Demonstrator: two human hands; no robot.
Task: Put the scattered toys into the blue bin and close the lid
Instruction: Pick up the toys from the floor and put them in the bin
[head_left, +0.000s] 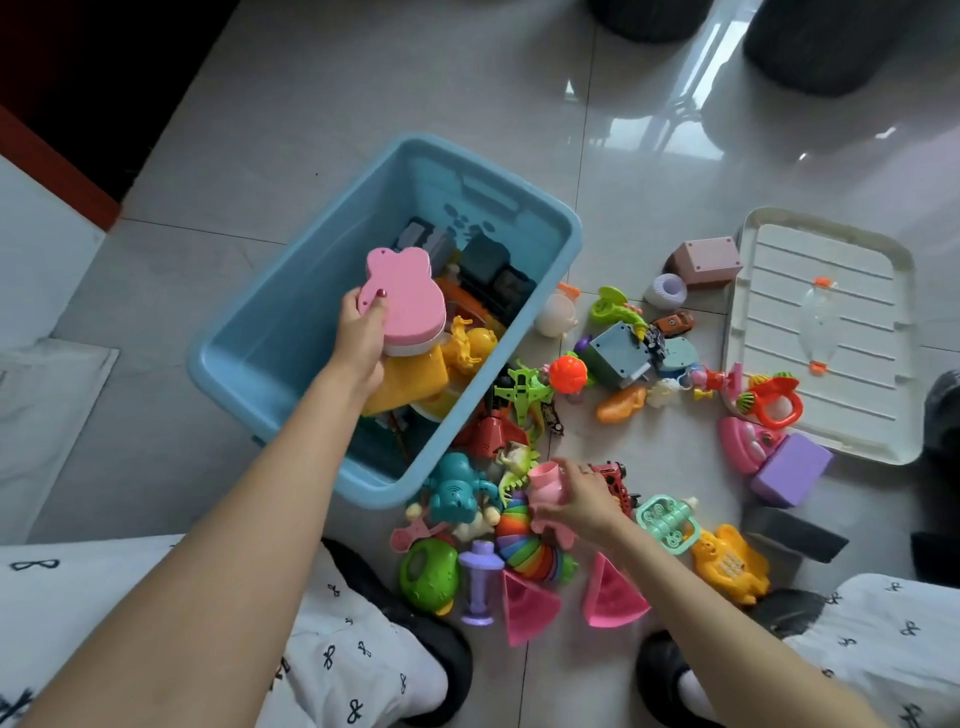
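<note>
black slippers (447, 660) half hidden under trouser legs; dark round shapes (826, 41) cropped at top.

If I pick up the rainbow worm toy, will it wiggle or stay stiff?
Probably wiggly: the rainbow worm toy is made of many separate rings and already lies bent on the floor. It looks like light plastic, so its ends would likely droop if you lift it by the middle.

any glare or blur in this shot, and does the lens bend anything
Head view: bright window glare streaks the glossy floor tiles at top; the right hand gripping the pink cup is slightly motion-blurred; wide-angle distortion bows the blue bin and white lid.
</note>
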